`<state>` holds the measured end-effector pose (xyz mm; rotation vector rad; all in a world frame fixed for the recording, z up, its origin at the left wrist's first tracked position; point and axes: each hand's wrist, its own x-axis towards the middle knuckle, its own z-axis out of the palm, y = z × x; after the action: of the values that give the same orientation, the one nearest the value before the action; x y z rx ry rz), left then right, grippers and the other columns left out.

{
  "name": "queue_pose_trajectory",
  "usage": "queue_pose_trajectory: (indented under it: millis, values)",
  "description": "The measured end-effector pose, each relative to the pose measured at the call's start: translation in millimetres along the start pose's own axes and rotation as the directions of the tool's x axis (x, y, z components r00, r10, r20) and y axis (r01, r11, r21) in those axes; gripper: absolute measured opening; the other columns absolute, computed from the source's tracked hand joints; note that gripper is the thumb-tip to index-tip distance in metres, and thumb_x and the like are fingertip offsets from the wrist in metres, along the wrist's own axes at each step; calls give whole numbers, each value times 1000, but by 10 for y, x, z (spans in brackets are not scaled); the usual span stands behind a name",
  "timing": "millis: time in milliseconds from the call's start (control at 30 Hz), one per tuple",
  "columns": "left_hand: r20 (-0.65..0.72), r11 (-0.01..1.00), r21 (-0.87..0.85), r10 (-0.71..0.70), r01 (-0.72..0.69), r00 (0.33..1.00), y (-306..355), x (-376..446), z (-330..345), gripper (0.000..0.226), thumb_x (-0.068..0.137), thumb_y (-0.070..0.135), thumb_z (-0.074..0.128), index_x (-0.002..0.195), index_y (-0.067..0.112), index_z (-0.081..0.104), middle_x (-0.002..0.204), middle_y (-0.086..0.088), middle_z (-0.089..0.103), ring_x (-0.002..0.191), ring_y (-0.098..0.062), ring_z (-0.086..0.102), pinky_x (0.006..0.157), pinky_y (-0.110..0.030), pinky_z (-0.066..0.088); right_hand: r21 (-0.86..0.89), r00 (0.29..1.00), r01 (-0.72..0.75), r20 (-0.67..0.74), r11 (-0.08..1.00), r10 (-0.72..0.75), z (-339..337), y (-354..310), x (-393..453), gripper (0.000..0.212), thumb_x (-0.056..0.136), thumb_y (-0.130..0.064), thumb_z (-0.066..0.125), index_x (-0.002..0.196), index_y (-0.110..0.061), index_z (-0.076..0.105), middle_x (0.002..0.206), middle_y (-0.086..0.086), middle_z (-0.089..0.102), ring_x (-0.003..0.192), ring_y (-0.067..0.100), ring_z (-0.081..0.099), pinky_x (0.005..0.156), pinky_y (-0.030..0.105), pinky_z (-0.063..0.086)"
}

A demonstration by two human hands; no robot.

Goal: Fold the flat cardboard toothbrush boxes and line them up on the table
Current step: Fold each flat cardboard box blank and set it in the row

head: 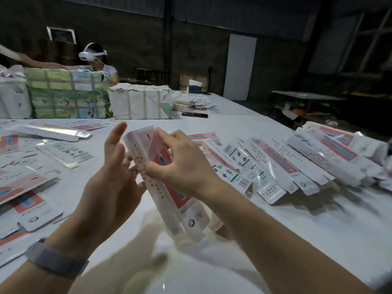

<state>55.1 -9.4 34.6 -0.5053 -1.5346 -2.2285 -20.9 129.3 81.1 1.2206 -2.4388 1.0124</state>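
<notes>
I hold one long white and pink toothbrush box (167, 198) upright and tilted over the white table (244, 128), its lower end near the table. My right hand (182, 160) pinches its upper part, thumb on the dotted side and fingers on the pink face. My left hand (114, 172) lies against the box's left side with the fingers mostly straight; the fingertips behind the box are hidden. Folded boxes (297, 162) lie in a slanted row at the right. Flat unfolded boxes (25, 183) are spread at the left.
Large taped bundles (67, 94) and a white wrapped bundle (140, 100) stand at the back of the table. Beyond them a person (99, 60) wearing a white headset works. A dark phone (194, 114) lies near the bundles. The table's right edge drops to a dark floor.
</notes>
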Motion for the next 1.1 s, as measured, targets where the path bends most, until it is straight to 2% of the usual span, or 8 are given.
queue_pose_trajectory:
  millis: [133,267,433,600,767,867,967,1100]
  values:
    - [-114,986,159,61,-43,992,-107,113,-166,72,72,73,70,137,57,44,126,4,67,116,-23,63,80,-49,53,18,979,-79,-188,997,81,-517,114,83,67,81,-45,71,142,-28,48,107,-5,55,91,15,61,74,34,56]
    - [-139,983,181,35,-9,990,-135,181,-355,65,79,72,63,137,46,50,125,1,68,117,-22,61,81,-51,53,-241,921,-352,-263,905,288,-1211,527,23,47,82,-47,66,125,-29,59,110,-6,63,99,17,61,86,38,53]
    - [-160,960,282,39,8,986,-325,280,-478,36,107,34,31,124,41,62,113,4,73,99,-7,70,68,-36,62,-427,739,-672,-329,605,588,-1848,1369,-336,29,90,-46,58,105,-23,66,94,-3,65,74,10,57,63,28,46]
    - [-195,934,347,-15,83,981,-374,312,-558,41,109,27,26,131,41,57,112,3,73,98,-10,71,63,-39,62,-400,607,-786,-356,471,710,-1927,2043,-621,26,83,-42,67,77,-17,72,91,5,66,96,25,59,78,42,55]
    - [-237,927,350,-49,132,970,-326,301,-553,38,109,28,28,130,39,59,114,0,72,99,-13,71,64,-38,62,-407,646,-762,-525,504,554,-1742,2119,-611,19,89,-43,68,89,-23,70,98,-1,61,88,16,54,70,34,53]
    - [-255,930,333,-68,154,964,-214,245,-385,36,101,50,38,116,37,68,109,0,72,101,-18,69,72,-44,62,-405,712,-670,-588,622,383,-1583,1878,-516,18,92,-43,63,97,-27,70,103,-3,58,84,13,51,65,28,45]
    - [-315,882,433,-45,185,948,-88,168,-157,28,98,44,45,99,37,71,102,1,73,101,-18,67,80,-43,52,-391,849,-478,-437,787,298,-1340,1436,-362,15,94,-38,60,97,-26,70,103,-3,62,89,14,55,68,29,44]
    - [-389,723,641,17,257,921,59,147,-106,17,100,16,52,102,27,64,103,-1,67,102,-19,61,84,-38,50,-234,975,-185,-164,954,149,-724,689,-219,7,91,-39,61,89,-33,64,89,-12,60,82,9,55,71,33,47]
